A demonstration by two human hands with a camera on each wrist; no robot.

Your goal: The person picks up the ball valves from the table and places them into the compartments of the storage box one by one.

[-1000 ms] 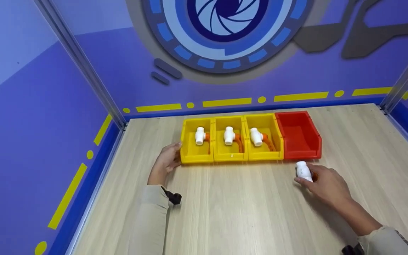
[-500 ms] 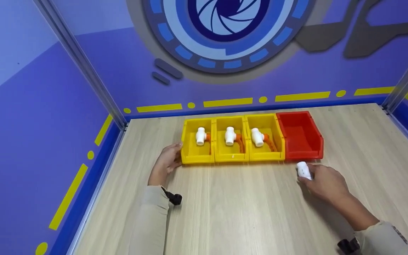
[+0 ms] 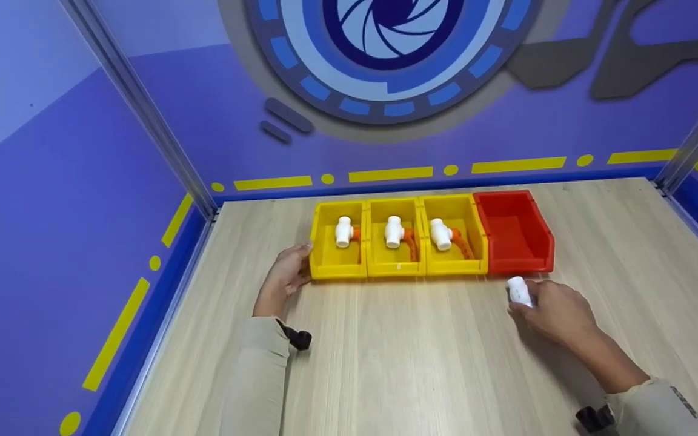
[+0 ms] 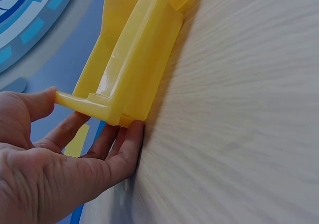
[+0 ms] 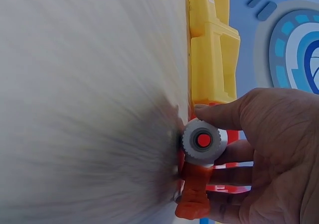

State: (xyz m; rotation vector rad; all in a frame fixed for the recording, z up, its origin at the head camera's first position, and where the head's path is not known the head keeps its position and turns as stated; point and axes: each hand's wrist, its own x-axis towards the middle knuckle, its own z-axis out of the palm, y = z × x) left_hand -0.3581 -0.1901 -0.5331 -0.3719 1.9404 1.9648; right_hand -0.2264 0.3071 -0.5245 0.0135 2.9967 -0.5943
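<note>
In the head view my right hand (image 3: 561, 312) holds a white plastic ball valve (image 3: 519, 291) just in front of the red bin (image 3: 518, 266). The right wrist view looks into the valve's ribbed round end (image 5: 190, 143), with its orange handle (image 5: 194, 191) beside my fingers. At the left end of the row, my left hand (image 3: 287, 270) grips the outer side of a yellow bin (image 3: 338, 272). Its thumb is at the rim and its fingertips lie low against the bin in the left wrist view. Each of the three yellow bins has a similar valve (image 3: 394, 232) inside.
The bins stand side by side on a light wooden table (image 3: 409, 351), near the blue-purple back wall (image 3: 385, 151). Another purple panel (image 3: 70, 242) rises along the left edge. A dark wrist device (image 3: 300, 340) shows at the left cuff.
My right hand shifts very slightly and the valve turns a little, its orange handle dropping out of sight in the head view. The left hand stays at the yellow bin.
</note>
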